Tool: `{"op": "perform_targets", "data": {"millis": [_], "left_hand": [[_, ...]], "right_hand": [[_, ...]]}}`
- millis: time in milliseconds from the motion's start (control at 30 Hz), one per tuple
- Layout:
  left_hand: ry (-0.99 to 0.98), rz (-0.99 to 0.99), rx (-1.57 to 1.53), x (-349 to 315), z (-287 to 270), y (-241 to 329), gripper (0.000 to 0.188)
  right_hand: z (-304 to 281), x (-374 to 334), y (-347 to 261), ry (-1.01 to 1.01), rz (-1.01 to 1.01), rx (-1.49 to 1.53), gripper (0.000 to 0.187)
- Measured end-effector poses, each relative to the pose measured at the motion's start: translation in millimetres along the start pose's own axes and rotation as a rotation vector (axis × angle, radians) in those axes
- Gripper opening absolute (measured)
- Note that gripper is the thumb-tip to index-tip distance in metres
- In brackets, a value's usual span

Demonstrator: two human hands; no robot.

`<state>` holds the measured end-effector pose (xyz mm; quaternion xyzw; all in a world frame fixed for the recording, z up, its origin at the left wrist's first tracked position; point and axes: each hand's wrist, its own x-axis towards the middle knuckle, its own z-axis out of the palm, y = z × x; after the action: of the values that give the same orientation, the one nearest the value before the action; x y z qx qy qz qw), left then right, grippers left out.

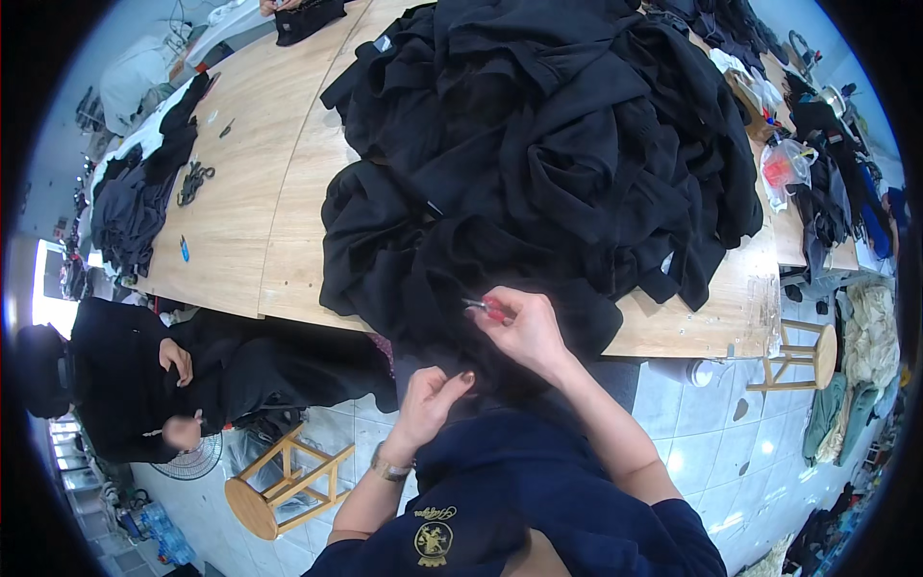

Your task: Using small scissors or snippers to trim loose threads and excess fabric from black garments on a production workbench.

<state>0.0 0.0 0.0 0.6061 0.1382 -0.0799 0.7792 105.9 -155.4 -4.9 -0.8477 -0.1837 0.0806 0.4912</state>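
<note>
The right hand [527, 329] is angling inward over the black cloth [415, 322], clamping red scissors [496, 310]; the left hand [429, 402] is curling lower down, pinching the cloth.

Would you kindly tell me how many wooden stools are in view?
2: one stool at lower left, another stool at right, near the table's corner. Others may be hidden underneath.

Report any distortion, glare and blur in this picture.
Head view throughout: the front edge of the wooden table bows; the tiled floor shows bright glints; a co-worker's lower hand looks blurred; deep folds in the black cloth pile sink into near-black.
</note>
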Motion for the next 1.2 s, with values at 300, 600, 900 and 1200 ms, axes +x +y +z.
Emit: {"op": "perform_targets", "data": {"millis": [300,600,900,1200], "left_hand": [[0.45,0.519,0.959,16,2,42,0.056],[0.448,0.505,0.52,34,-25,29,0.026],[0.238,0.159,1.175,20,-62,53,0.027],[-0.143,0.115,1.235,35,-61,80,0.073]], "right_hand": [[-2,-14,-19,0.309,-0.599,-0.004,0.016],[-2,-37,7,0.197,-0.844,-0.232,0.013],[-19,-44,28,0.308,-0.572,-0.205,0.015],[-49,-51,60,0.446,0.126,-0.227,0.047]]}}
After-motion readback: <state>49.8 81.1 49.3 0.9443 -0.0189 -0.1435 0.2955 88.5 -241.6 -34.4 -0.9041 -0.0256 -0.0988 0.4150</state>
